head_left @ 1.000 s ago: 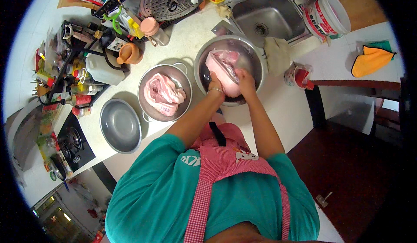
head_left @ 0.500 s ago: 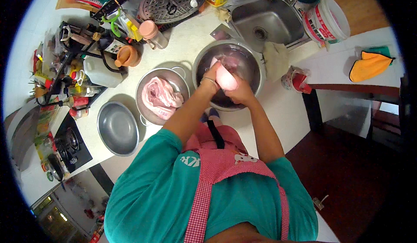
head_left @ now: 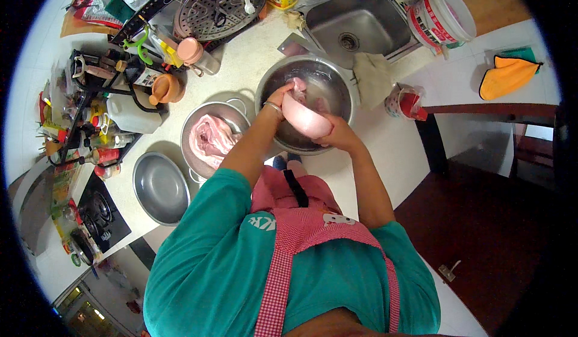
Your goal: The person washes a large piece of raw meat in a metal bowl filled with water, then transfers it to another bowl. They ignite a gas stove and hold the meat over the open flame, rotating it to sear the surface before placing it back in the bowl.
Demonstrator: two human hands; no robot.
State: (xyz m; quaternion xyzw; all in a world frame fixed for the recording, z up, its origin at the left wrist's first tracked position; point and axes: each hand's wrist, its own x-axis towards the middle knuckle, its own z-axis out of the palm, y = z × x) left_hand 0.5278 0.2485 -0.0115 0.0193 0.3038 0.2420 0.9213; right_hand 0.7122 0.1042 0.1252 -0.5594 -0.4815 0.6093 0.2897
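Both my hands grip a long slab of raw pork (head_left: pixel 306 117), its pale pink side turned up. My left hand (head_left: pixel 279 98) is wrapped round its upper left end, and my right hand (head_left: pixel 339 134) clasps its lower right end. The slab is held over a large metal basin (head_left: pixel 263 72) with water in it; a further reddish bit of meat shows beyond the slab. Left of the basin, a folded slab of pork belly (head_left: pixel 211 139) lies in a metal colander (head_left: pixel 189 118) with wire handles. My fingertips are partly hidden under the meat.
An oval metal bowl (head_left: pixel 160 187) stands at the counter's left. Behind the basin are a cleaver-like flat blade (head_left: pixel 293 45), a sink (head_left: pixel 361 24) and a grey cloth (head_left: pixel 370 78). A white bucket (head_left: pixel 436 21) stands at the right. A bottle rack (head_left: pixel 81 111) lines the far left.
The pork slab has been turned and stretched out, showing more of its pale side. My right hand has moved toward the basin's lower right rim. The whole view has shifted slightly.
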